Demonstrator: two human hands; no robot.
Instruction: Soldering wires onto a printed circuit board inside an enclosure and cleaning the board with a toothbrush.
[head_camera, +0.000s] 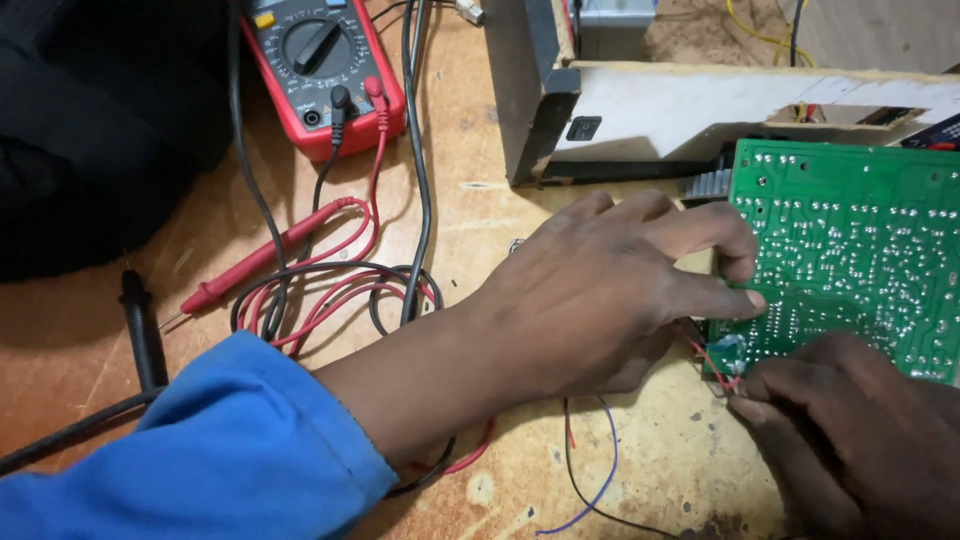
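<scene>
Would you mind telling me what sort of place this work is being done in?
Most likely an electronics repair bench. A red multimeter with its probe leads lies on the worn wooden table, and both hands, left hand and right hand, work at a green circuit board with loose wires.

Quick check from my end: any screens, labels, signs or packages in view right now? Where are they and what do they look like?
Meter: top left on the table, red case with dark face, round dial; its screen is cut off by the frame.
Small black tag or switch: on the white panel of the box at top centre, square; too small to tell which.
No packages or signs in view.
</scene>
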